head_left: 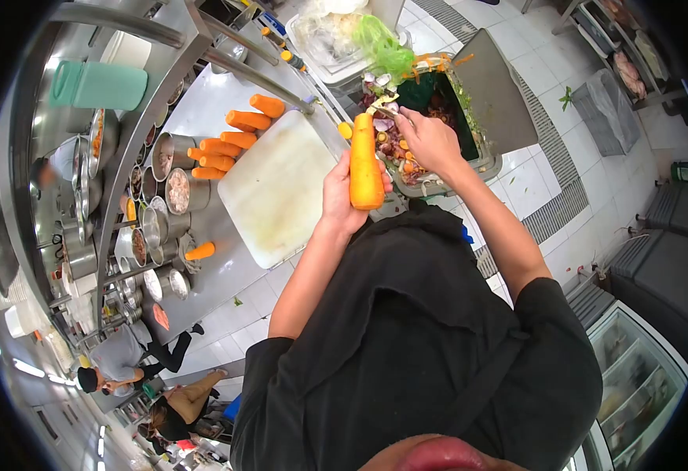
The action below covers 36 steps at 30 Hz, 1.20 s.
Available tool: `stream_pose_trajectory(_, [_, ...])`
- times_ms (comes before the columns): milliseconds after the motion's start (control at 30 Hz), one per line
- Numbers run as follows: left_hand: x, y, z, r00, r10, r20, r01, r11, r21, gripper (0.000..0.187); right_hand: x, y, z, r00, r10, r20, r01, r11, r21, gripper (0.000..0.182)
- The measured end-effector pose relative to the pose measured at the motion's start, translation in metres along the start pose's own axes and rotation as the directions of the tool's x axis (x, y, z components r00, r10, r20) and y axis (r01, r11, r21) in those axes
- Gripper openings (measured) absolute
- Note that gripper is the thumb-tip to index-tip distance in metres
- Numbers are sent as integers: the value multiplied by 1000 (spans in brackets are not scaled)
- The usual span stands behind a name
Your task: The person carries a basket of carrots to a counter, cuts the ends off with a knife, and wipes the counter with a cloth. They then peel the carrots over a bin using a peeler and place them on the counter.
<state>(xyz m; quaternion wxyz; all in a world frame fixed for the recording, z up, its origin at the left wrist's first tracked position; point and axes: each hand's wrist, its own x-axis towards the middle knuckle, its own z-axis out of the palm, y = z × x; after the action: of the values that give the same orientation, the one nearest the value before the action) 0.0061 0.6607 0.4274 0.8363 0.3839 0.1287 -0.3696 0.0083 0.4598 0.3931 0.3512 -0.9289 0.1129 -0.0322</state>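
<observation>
Two hands work over the scrap bin [481, 118], which holds vegetable trimmings. The left hand [344, 192] is closed around the lower part of a carrot [365, 161], held upright at the bin's near edge. The right hand [430, 141] grips a peeler [381, 104] at the carrot's top, above the bin. Beside the bin lies a white cutting board [277, 188], with more peeled carrots [230, 141] just beyond it.

A white cutting board [277, 188] lies beside peeled carrots [230, 145] and steel containers [173, 188].
</observation>
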Motion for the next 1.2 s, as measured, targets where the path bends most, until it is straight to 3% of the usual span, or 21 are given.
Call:
stream_pose_trajectory(100, [6, 5, -5, 999, 32, 2, -32, 999, -23, 47, -45, -30, -30, 984, -167, 54, 150, 962, 229, 50])
stream_pose_trajectory(133, [9, 3, -9, 996, 0, -92, -14, 989, -145, 45, -70, -42, -30, 955, -296, 12, 287, 934, 211, 50])
stream_pose_trajectory(167, [12, 1, -13, 996, 3, -91, -16, 989, -144, 45, -84, -50, -30, 906, -422, -31, 420, 888, 185, 51])
stream_pose_trajectory(300, [6, -4, -11, 984, 17, -178, -42, 990, -137, 46, -76, -55, -28, 939, -341, 49, 340, 940, 26, 51])
stream_pose_trajectory(367, [3, -2, -20, 980, -147, 135, 151, 988, -22, 45, -35, -31, -10, 988, -154, 13, 154, 988, 13, 51])
stream_pose_trajectory(467, [3, -6, -16, 995, -102, 9, 102, 995, -7, 44, -11, -9, -9, 999, -49, -15, 48, 998, -44, 51])
stream_pose_trajectory(500, [6, -3, -15, 998, -48, -40, 48, 999, -7, 44, -15, -16, -19, 998, -54, -19, 53, 997, -47, 51])
stream_pose_trajectory(567, [6, -2, -16, 997, -6, -82, 6, 1000, -4, 44, -48, -34, -29, 978, -206, 5, 202, 963, 180, 51])
stream_pose_trajectory(600, [8, -2, -18, 988, 16, -157, -21, 999, -31, 44, -69, -39, -24, 931, -362, -56, 366, 915, 168, 51])
stream_pose_trajectory(633, [11, -1, -17, 974, 39, -224, -52, 997, -53, 44, -85, -54, -36, 908, -418, -5, 416, 901, 121, 51])
stream_pose_trajectory(667, [14, -4, -13, 960, -3, -279, -51, 981, -185, 43, -89, -55, -31, 918, -396, 35, 393, 917, 63, 50])
stream_pose_trajectory(700, [12, -3, -9, 961, -4, -277, -49, 981, -187, 43, -91, -54, -25, 927, -367, 75, 367, 930, 4, 50])
stream_pose_trajectory(767, [3, -4, -3, 973, -30, -229, 32, 999, 4, 43, -65, -48, -26, 979, -186, 88, 190, 981, -37, 46])
stream_pose_trajectory(800, [1, -5, -17, 994, -111, 7, 111, 994, 4, 43, -44, -35, -20, 989, -131, 67, 132, 991, -7, 45])
stream_pose_trajectory(900, [3, -9, -14, 999, -52, -17, 51, 999, -4, 43, -13, -7, -13, 1000, 1, 31, -1, 1000, -10, 51])
stream_pose_trajectory(1000, [4, 4, -6, 994, 8, -109, -8, 1000, 0, 43, -51, -31, -26, 977, -207, 43, 194, 960, 203, 48])
stream_pose_trajectory(1033, [5, 3, -7, 994, 9, -111, -9, 1000, 0, 43, -71, -47, -37, 948, -297, 115, 280, 950, 142, 47])
stream_pose_trajectory(1100, [10, 2, -5, 985, -31, -172, -8, 976, -218, 45, -91, -61, -36, 922, -351, 161, 353, 935, 20, 50])
stream_pose_trajectory(1133, [8, 2, 1, 979, -22, -201, -21, 977, -213, 44, -84, -53, -22, 880, -468, -86, 472, 881, 39, 51])
stream_pose_trajectory(1167, [5, 1, -2, 979, -27, -203, -17, 977, -214, 44, -72, -47, -18, 882, -464, -84, 468, 883, 40, 51])
stream_pose_trajectory(1200, [3, 1, -7, 993, -81, -91, 71, 991, -111, 43, -55, -41, -17, 937, -348, -45, 349, 937, 22, 51])
